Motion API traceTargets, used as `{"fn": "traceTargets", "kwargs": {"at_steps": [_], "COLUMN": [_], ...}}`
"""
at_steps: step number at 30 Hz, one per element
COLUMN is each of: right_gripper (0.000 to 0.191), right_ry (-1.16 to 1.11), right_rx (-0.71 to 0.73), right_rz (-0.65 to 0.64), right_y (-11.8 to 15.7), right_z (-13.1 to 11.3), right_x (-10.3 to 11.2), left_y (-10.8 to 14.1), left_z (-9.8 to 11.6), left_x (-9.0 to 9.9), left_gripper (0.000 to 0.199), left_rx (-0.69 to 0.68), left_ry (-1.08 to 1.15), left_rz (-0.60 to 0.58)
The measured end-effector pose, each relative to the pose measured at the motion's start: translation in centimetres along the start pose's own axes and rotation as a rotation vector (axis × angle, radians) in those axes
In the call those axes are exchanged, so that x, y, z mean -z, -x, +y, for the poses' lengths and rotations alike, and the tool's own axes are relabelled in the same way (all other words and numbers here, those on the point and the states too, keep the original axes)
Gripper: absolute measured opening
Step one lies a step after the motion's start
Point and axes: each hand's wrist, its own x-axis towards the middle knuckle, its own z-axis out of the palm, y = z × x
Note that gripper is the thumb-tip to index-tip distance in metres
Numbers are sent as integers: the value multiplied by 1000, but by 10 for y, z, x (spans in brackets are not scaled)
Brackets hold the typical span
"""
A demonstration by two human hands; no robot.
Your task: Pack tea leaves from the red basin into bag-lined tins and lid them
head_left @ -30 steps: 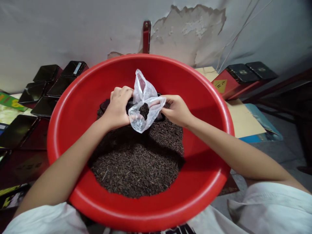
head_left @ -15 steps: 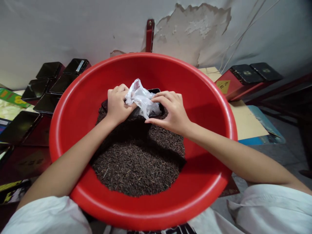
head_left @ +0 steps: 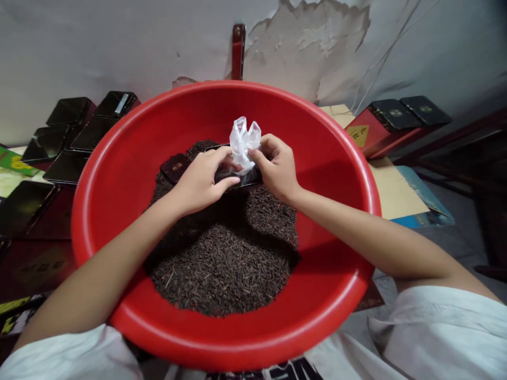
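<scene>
While two hands are meeting over it, a plastic bag [head_left: 242, 145] is sticking up from a dark tin [head_left: 250, 180]

Head view. Right hand [head_left: 279, 169]: pinching the bunched plastic bag between thumb and fingers. Left hand [head_left: 200, 178]: touching its other side, thumb and fingers parting. Red tub [head_left: 335, 195]: holding the dark tin, a small lid [head_left: 174, 167] and loose brown leaves [head_left: 222, 269]. Boxes [head_left: 392, 117]: standing outside.

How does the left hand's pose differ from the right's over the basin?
The left hand has its thumb stretched out, well apart from the index finger, while the right hand is curled, pinching the plastic bag between thumb and fingers.
The left thumb lies low by the open tin; the right thumb is higher, at the bag's side.
Both are bare and work inside the rim of the red basin.
</scene>
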Motion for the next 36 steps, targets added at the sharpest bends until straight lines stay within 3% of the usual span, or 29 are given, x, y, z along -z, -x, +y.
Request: {"fn": "traceTargets", "kwargs": {"at_steps": [2, 4, 8, 10, 15, 20, 22, 25, 28, 31, 33, 36], "right_gripper": [39, 38, 30, 28, 37, 43, 49, 44, 52, 71, 85, 91], "right_ry": [-232, -330, -309, -258, 156, 437, 505, 568, 597, 614, 631, 669], "right_rx": [-59, -113, -163, -130, -15, 153, 299, 495, 539, 520, 491, 432], "right_rz": [-2, 10, 16, -24, -138, -128, -129, -276, -413, -472, -492, -530], "right_y": [0, 2, 6, 7, 9, 19, 22, 20, 17, 17, 17, 14], "right_z": [-1, -5, -13, -16, -24, -24, -21, -16, -12, -10, -10, -11], "right_x": [-4, -8, -10, -9, -2, -1, -2, -4, -7, -10, -11, -12], "left_y": [-2, -3, 0, 1, 1, -4, -5, -5, -6, -6, -4, 1], "left_z": [-5, -12, -23, -25, -28, -32, -31, -32, -38, -42, -39, -22], "left_x": [1, -5, -27, -32, -26, -22, -23, -26, -27, -24, -18, -6], "left_gripper": [11, 9, 28, 42, 28, 24, 24, 23, 33, 46, 50, 58], "left_rx": [-40, -65, -75, -116, -249, -18, 34, 65, 67, -17, -66, -80], "left_ry": [8, -33, -115, -161, -210, -63, -27, -20, 5, -12, -96, -256], "left_rz": [15, 121, 427, 478, 358, 433, 450, 441, 465, 456, 394, 127]}}
